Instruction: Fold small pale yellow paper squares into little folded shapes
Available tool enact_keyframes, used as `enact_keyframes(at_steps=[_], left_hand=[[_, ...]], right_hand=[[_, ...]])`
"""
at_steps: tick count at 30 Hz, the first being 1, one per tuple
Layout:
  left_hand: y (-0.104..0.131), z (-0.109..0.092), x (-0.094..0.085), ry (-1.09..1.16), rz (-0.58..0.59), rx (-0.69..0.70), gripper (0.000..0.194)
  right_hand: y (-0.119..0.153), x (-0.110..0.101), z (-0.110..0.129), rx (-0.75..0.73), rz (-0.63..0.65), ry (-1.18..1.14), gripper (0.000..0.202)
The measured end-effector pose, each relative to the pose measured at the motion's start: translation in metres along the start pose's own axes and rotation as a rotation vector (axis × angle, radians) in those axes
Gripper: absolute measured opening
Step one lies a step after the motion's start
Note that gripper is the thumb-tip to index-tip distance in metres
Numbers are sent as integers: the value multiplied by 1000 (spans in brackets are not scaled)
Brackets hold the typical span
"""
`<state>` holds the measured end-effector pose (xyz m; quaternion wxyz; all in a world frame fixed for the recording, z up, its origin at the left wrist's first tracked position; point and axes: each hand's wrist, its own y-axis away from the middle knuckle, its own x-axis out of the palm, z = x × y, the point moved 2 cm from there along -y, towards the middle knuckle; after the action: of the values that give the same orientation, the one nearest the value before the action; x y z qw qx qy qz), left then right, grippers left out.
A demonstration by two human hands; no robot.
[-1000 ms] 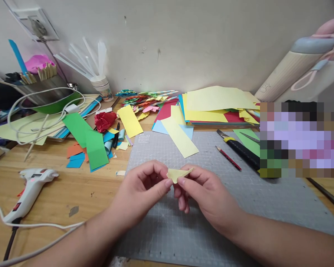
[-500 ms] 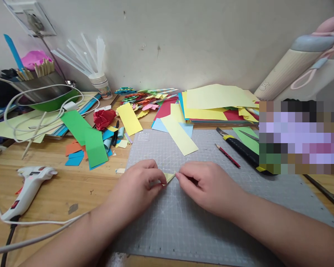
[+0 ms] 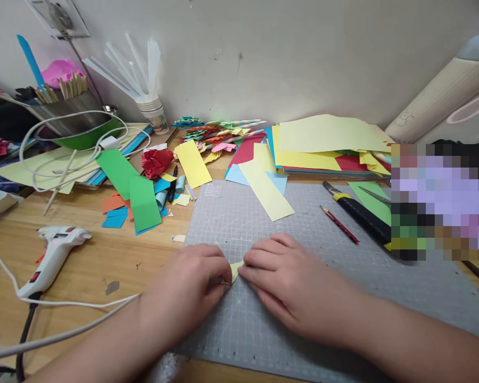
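Between my two hands is a small pale yellow piece of paper (image 3: 236,270), low over the grey cutting mat (image 3: 255,330). My left hand (image 3: 205,274) pinches its left end between thumb and curled fingers. My right hand (image 3: 277,274) is closed at the other end, fingers pressed together on the paper's edge. Most of the paper is hidden by the fingers. Beyond the hands lies a pale yellow paper strip (image 3: 267,191), flat on the mat. A red pencil (image 3: 339,224) and a black and yellow utility knife (image 3: 359,218) rest to the right.
A white glue gun (image 3: 54,258) with its cord lies at the left. Green paper strips (image 3: 143,202), a crumpled red paper (image 3: 156,162) and scraps sit behind it. A cup of straws (image 3: 154,114), a metal bowl (image 3: 69,114) and a paper stack (image 3: 327,135) stand along the wall.
Both hands have come slightly nearer to me with the paper. My right hand has turned, its fingers now laid along the paper's edge instead of pinching the tip. The view has shifted left.
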<state>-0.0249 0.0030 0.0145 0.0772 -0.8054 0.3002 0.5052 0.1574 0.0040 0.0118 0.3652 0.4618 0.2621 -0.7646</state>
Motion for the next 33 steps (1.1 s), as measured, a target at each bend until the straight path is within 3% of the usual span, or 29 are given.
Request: enact_keyframes(at_steps=[5, 8, 17, 24, 33], left_hand=[[12, 4, 4, -106, -123, 140, 21], [14, 3, 4, -136, -140, 169, 23], [12, 4, 8, -39, -137, 92, 17], [8, 7, 11, 199, -139, -99, 14], [5, 13, 11, 172, -198, -160, 8]], right_hand=[[0, 4, 2, -92, 9, 2, 26], [0, 8, 4, -113, 33, 31, 24], [2, 19, 13, -85, -3, 146, 23], [4, 11, 6, -91, 30, 73, 33], [6, 15, 5, -138, 19, 105, 34]])
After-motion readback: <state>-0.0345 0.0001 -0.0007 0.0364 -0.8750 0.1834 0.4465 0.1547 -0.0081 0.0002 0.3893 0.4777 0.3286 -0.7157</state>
